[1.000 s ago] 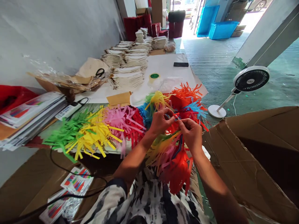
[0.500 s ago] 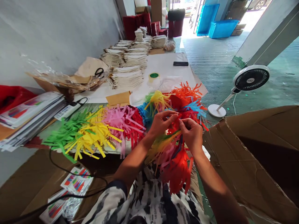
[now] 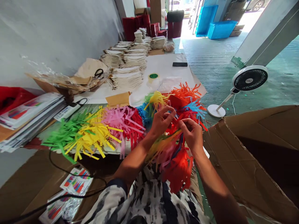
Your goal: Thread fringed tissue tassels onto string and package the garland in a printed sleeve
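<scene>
My right hand pinches the gathered top of a bunch of paper tassels. The bunch hangs over my lap, with yellow, pink and red-orange strips fanning downward. Just up and left of that pinch, my left hand has its fingers curled and drawn together; whatever lies between the fingertips is too small to make out. Behind both hands, more tassels cover the table edge: orange ones, light blue ones and a yellow one. Farther left lie pink, yellow and green tassels.
Stacks of white stringed pieces stand on the table with a tape roll, a black phone and scissors. At right are an open cardboard box and a fan. Printed packets lie below left.
My left hand has lifted slightly up and left, widening the gap to my right hand. My right hand keeps its pinch on the tassels, which hang almost as before.
</scene>
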The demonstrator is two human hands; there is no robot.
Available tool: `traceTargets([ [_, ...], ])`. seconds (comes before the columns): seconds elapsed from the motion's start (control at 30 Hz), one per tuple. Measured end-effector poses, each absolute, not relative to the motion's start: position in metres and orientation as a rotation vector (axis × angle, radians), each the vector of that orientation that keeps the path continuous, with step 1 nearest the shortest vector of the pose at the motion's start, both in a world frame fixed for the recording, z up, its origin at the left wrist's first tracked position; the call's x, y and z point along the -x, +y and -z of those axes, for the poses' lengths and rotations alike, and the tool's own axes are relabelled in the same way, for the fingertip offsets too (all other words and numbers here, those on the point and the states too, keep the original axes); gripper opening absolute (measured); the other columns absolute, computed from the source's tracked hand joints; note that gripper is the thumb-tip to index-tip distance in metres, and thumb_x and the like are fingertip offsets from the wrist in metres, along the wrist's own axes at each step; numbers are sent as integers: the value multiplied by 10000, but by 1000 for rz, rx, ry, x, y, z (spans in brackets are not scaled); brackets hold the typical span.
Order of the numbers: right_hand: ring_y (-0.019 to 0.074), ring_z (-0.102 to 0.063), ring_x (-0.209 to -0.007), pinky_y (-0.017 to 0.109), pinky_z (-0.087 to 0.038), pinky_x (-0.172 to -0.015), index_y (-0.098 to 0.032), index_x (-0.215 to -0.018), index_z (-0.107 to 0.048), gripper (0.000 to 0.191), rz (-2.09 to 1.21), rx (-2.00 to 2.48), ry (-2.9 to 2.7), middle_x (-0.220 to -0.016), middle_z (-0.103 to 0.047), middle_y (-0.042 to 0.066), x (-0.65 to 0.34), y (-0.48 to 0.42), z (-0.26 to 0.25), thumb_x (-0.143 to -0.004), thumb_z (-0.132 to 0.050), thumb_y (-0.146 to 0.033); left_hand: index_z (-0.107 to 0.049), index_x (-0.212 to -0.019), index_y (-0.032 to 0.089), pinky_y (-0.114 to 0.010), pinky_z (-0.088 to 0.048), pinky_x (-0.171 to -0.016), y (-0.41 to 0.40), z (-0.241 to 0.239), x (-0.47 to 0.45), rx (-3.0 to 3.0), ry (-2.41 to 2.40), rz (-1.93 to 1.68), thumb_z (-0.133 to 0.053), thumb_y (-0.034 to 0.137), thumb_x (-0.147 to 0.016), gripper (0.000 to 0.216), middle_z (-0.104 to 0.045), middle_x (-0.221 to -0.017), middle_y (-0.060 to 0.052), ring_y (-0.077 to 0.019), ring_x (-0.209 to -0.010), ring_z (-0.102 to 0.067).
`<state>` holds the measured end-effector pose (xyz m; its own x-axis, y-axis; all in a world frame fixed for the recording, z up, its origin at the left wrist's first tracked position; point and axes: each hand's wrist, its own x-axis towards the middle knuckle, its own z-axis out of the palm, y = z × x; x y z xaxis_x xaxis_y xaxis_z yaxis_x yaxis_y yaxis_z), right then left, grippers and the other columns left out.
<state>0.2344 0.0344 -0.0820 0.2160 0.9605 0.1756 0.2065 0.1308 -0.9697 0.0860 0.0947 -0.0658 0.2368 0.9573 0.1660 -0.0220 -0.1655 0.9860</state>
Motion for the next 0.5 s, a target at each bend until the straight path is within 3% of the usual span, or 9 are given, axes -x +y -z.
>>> traceTargets([
  [0.13,198,-687,-780,291,-495,-700,-214,-970,-766,406,-836,1277,-1208,-892,-776,57,-237,35,82,-950,-664,-606,-612,-1009,218,-176,-366,-408,93,65,-87,-1545,956,-1115,-664,647,-947,437,-686,-636,50,-69,-391,-534],
  [0.2,187,-675,-759,281,-485,-672,-219,-1032,-777,428,-820,1299,-1200,-931,-780,56,-238,36,82,-927,-692,-625,-619,-1025,222,-179,-355,-426,91,65,-87,-1623,958,-1083,-632,618,-982,399,-630,-572,68,-81,-400,-538],
  [0.33,108,-436,-527,257,-297,-506,-197,-913,-789,426,-865,1336,-1214,-690,-657,-6,-243,40,84,-863,-754,-619,-645,-1029,224,-188,-328,-456,87,62,-90,-1756,1024,-992,-586,564,-1023,346,-586,-539,71,-82,-411,-519],
  [0.5,91,-335,-486,257,-232,-468,-203,-844,-743,375,-1035,1195,-964,-582,-517,-54,-248,41,84,-812,-807,-570,-680,-1083,203,-192,-342,-486,85,65,-92,-1737,923,-914,-610,573,-1003,385,-623,-605,46,-87,-480,-519],
])
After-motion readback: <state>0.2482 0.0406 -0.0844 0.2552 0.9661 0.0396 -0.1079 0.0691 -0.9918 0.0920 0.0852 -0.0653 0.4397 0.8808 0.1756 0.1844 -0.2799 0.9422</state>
